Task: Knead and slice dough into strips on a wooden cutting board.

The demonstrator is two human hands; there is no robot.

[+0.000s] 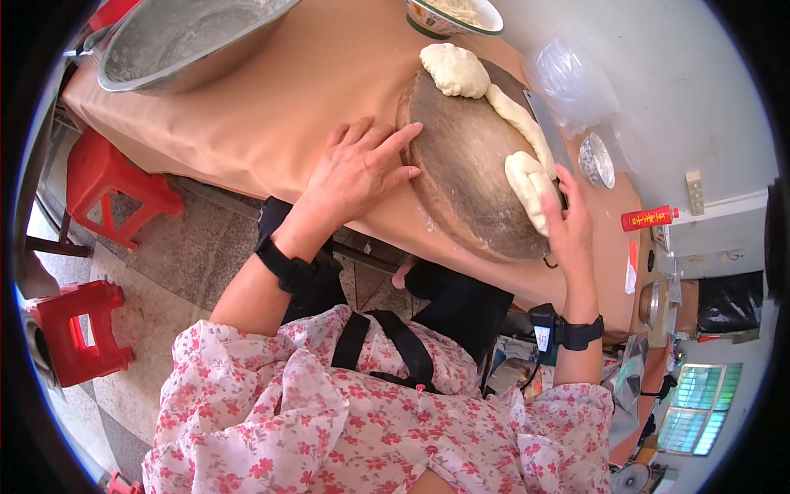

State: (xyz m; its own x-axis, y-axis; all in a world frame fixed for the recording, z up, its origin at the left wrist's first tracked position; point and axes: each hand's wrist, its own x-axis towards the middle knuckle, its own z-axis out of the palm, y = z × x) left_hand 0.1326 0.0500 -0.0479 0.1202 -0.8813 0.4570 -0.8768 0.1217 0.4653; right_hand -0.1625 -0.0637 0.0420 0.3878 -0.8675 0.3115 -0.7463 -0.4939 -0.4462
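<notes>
My left hand (354,169) lies open with its fingers spread, the index finger and thumb reaching the near-left edge of a round wooden cutting board (461,148). At the board's right side my right hand (572,226) curls around the dark handle of a knife, its thumb against a folded piece of dough (527,185). The knife blade (547,123) lies along the board's far-right edge. A long strip of dough (522,123) runs beside the blade, up to a rounded lump of dough (455,70) at the far side.
A large metal basin (197,49) stands on the tablecloth (329,74) at far left. Beyond the board are a bowl of noodle-like strands (453,18), a clear plastic bag (572,82), a small patterned bowl (597,160) and a red bottle (648,218). Red stools (115,185) stand at left.
</notes>
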